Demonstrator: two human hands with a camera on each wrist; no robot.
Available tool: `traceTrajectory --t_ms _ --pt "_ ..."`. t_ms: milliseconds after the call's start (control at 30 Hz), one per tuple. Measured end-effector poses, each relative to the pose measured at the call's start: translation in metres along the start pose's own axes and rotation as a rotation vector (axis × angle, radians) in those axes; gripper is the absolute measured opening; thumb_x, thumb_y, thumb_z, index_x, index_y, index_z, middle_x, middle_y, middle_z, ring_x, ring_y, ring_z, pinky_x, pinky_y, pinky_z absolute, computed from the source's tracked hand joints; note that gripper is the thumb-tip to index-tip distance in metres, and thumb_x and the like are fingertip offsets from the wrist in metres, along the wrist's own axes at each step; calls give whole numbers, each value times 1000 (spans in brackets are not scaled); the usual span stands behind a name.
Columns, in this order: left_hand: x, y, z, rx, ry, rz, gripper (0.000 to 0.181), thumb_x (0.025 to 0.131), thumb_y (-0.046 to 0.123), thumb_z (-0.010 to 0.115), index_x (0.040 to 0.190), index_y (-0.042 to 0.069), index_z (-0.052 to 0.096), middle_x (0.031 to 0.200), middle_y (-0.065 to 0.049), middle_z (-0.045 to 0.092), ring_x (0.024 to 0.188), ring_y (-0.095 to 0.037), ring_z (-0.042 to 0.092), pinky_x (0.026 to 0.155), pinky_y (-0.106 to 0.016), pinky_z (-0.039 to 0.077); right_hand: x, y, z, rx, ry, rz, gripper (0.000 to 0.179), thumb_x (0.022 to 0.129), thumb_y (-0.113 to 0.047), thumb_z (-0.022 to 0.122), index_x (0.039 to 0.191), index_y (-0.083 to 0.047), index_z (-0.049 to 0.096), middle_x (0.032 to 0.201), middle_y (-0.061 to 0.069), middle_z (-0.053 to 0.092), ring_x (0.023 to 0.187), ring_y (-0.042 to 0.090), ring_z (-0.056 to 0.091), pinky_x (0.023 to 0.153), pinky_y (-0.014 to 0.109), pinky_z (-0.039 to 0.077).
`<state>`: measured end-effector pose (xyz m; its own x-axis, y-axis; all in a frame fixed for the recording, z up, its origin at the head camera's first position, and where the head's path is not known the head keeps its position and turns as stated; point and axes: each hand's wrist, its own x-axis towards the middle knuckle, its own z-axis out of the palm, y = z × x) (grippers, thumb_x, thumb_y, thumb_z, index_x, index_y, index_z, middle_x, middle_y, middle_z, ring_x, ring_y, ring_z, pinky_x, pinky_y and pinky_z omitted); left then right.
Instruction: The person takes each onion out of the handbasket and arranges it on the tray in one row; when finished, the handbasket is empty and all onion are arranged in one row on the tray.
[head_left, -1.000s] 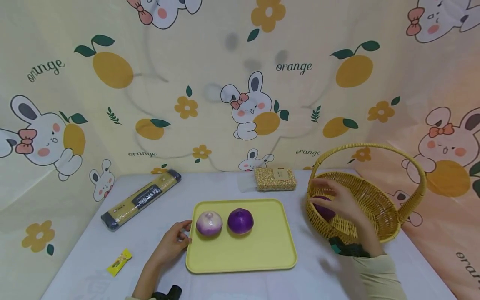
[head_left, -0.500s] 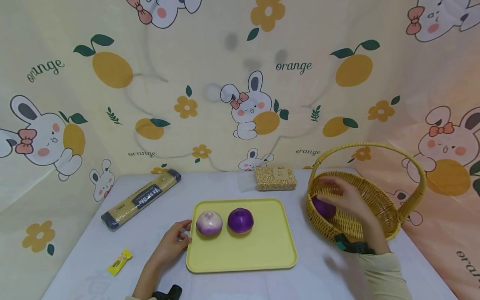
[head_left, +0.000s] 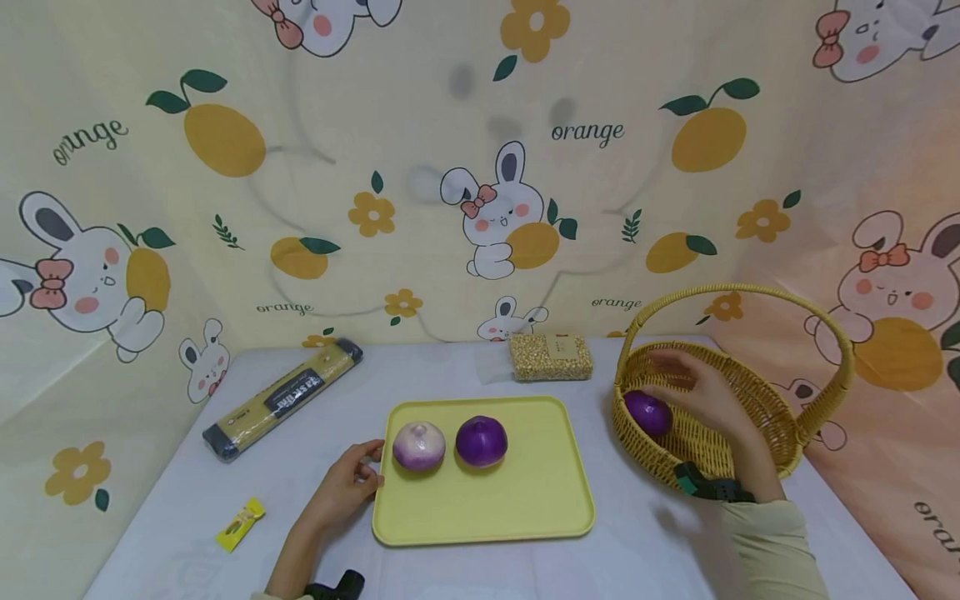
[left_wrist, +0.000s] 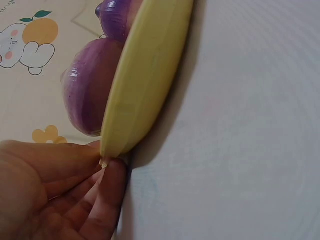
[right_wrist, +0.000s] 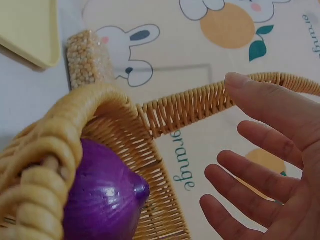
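A yellow tray [head_left: 517, 504] lies mid-table with a pale purple-and-white onion [head_left: 418, 447] and a deep purple onion [head_left: 481, 442] on it. My left hand [head_left: 343, 486] holds the tray's left rim; in the left wrist view the thumb [left_wrist: 60, 159] and fingers pinch its edge. Inside the left end of a wicker basket [head_left: 750, 417] rests another purple onion [head_left: 649, 413]. Over the basket, beneath its arched handle, hovers my right hand [head_left: 705, 396]. Its fingers [right_wrist: 255, 172] are spread and hold nothing, apart from that onion in the right wrist view.
A vacuum-packed block of grains [head_left: 551, 358] sits behind the tray. Toward the back left lies a long gold-and-black packet [head_left: 283, 400], with a small yellow wrapped packet [head_left: 241, 525] nearer the front. A printed cloth backdrop [head_left: 420, 275] rises at the table's far edge.
My right hand has drawn back slightly to the right from the onion in the basket, so more of that onion shows. The left hand and the tray have stayed in place.
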<state>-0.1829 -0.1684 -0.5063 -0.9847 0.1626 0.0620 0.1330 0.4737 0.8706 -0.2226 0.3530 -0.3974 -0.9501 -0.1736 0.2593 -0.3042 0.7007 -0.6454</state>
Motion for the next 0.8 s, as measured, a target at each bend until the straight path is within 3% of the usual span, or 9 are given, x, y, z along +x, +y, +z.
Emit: traceTrajectory --t_ms 133,267,400,467,667,800 --pt "0 2 0 -7 8 -26 50 78 -10 63 126 -4 51 105 -13 54 73 -11 53 59 -21 47 -1 4 -3 -10 0 13 58 86 -31 66 133 -3 46 128 16 53 110 28 51 89 48 44" --pt "0 2 1 -14 3 -37 50 78 -10 63 126 -4 51 106 -13 54 73 -12 53 59 -22 47 -1 7 -6 -7 2 24 58 86 -31 66 133 -3 46 129 15 52 109 20 52 86 29 46" --pt "-1 2 0 -16 0 -41 50 78 -10 63 126 -4 51 106 -13 54 72 -12 53 58 -22 47 1 9 -8 7 2 34 58 86 -32 66 132 -3 47 129 15 52 107 8 51 84 20 45" --pt "-1 2 0 -17 -1 -45 50 78 -10 63 126 -4 51 105 -13 54 72 -13 53 58 -22 47 1 10 -9 12 2 37 58 86 -32 66 132 -3 47 129 15 52 108 11 51 84 19 45" --pt "0 2 1 -23 -1 -51 51 78 -10 63 127 -3 51 105 -12 54 73 -13 53 58 -22 48 4 12 -12 24 8 21 56 87 -29 65 131 -1 47 129 19 51 111 39 52 80 10 42" --pt "0 1 1 -27 1 -46 50 78 -10 63 127 -3 51 105 -12 54 73 -13 53 58 -22 48 7 14 -14 15 16 10 53 87 -28 65 130 -1 49 127 17 53 110 41 51 82 13 43"
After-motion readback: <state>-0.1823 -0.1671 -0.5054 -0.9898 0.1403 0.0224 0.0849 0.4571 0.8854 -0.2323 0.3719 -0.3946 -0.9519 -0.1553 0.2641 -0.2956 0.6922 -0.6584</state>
